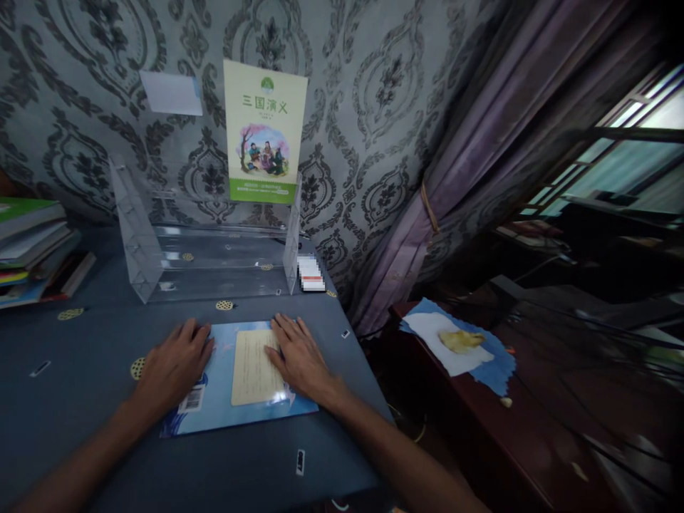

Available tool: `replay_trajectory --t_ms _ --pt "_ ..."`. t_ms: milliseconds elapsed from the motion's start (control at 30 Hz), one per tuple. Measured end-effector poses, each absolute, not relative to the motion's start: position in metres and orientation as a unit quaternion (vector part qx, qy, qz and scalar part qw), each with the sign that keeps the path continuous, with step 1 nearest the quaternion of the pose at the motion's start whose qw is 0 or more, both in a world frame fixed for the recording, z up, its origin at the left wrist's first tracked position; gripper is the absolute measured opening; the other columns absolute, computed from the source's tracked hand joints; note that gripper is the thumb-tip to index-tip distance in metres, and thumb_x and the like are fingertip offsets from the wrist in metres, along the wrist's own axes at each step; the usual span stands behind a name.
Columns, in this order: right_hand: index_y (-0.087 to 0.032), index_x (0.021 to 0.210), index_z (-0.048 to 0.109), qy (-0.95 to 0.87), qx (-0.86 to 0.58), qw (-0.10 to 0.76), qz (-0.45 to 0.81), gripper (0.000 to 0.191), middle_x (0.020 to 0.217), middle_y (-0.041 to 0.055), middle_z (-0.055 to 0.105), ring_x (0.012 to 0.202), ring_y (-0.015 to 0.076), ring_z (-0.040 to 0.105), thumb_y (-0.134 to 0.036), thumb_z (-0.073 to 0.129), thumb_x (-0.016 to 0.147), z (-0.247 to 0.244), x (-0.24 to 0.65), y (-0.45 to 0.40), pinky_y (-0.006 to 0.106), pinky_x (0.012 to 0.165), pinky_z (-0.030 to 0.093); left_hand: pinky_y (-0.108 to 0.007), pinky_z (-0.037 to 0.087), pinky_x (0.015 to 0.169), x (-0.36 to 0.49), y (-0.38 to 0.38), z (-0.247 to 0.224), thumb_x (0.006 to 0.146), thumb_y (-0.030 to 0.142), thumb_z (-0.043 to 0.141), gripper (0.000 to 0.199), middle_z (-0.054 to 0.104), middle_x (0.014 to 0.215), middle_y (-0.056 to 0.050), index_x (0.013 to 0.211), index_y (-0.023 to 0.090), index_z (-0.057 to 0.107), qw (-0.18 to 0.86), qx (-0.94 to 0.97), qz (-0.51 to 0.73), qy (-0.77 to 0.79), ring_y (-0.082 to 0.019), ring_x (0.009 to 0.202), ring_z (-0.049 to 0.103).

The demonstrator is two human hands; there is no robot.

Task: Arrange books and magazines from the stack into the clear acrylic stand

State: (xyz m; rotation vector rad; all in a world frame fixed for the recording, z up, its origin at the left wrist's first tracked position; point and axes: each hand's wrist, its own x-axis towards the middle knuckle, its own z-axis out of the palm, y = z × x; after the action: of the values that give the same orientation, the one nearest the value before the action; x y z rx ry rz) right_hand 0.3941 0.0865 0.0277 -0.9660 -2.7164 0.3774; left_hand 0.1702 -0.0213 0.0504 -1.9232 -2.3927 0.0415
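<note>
A blue book (219, 413) lies on the table with its barcode and a cream text panel facing up, turned slightly askew. My left hand (174, 360) rests over its left edge, fingers stretched forward and thumb on the cover. Across the upper right part of the same book lies my right hand (299, 354), palm down with fingers spread. Neither hand grips anything. Beyond the hands stands a clear plastic rack (140, 256). Upright at its top right is a pale green book (267, 189) with Chinese characters and a picture of seated figures.
Several books form a stack (32, 242) at the left. A blurred white item (311, 273) lies beside the rack. White paper (171, 92) shows against the patterned wall. Right of the table hangs a tied purple curtain (395, 249), above a dark red surface (481, 427) holding a blue cloth (496, 363).
</note>
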Motion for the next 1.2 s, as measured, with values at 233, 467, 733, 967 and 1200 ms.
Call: replay_trajectory --t_ms 233,467,733,967,1200 --pt "-0.009 0.147 0.050 -0.918 -0.366 0.113 0.100 0.052 0.151 0.0191 0.051 0.142 0.0298 0.045 -0.035 0.048 0.101 0.035 0.391 0.079 0.052 0.121 0.030 -0.049 0.050 0.093 0.166 -0.009 0.044 0.097 0.015 0.039 0.042 0.066 0.121 -0.018 0.130 0.011 0.064 0.133 -0.693 0.025 -0.708 -0.033 0.111 0.062" --pt "-0.009 0.144 0.052 -0.917 -0.365 0.128 0.094 0.051 0.148 0.0189 0.054 0.139 0.0297 0.047 -0.034 0.050 0.100 0.035 0.391 0.079 0.051 0.119 0.032 -0.049 0.042 0.106 0.188 0.001 0.017 0.103 0.026 0.036 0.042 0.063 0.141 -0.012 0.137 0.020 0.060 0.120 -0.737 -0.062 -0.662 -0.030 0.130 0.056" --pt "-0.008 0.145 0.052 -0.917 -0.367 0.119 0.101 0.052 0.149 0.0194 0.053 0.141 0.0296 0.046 -0.034 0.051 0.100 0.038 0.391 0.078 0.050 0.120 0.031 -0.054 0.046 0.103 0.170 -0.019 0.023 0.104 0.035 0.031 0.049 0.064 0.138 -0.017 0.135 0.013 0.061 0.114 -0.700 -0.044 -0.703 -0.033 0.128 0.059" --pt "-0.008 0.145 0.051 -0.918 -0.381 0.085 0.073 0.052 0.150 0.0195 0.052 0.140 0.0312 0.046 -0.035 0.050 0.101 0.041 0.392 0.069 0.050 0.119 0.032 -0.045 0.050 0.102 0.156 -0.051 0.005 0.102 0.037 0.031 0.052 0.058 0.146 -0.014 0.142 0.015 0.056 0.117 -0.677 -0.071 -0.723 -0.028 0.128 0.061" --pt "-0.005 0.146 0.050 -0.911 -0.409 0.034 0.041 0.057 0.144 0.0219 0.055 0.129 0.0354 0.051 -0.041 0.049 0.102 0.050 0.401 0.051 0.050 0.109 0.041 -0.052 0.045 0.105 0.152 -0.050 0.001 0.103 0.040 0.029 0.052 0.057 0.147 -0.012 0.141 0.021 0.059 0.159 -0.704 -0.063 -0.690 -0.033 0.136 0.053"
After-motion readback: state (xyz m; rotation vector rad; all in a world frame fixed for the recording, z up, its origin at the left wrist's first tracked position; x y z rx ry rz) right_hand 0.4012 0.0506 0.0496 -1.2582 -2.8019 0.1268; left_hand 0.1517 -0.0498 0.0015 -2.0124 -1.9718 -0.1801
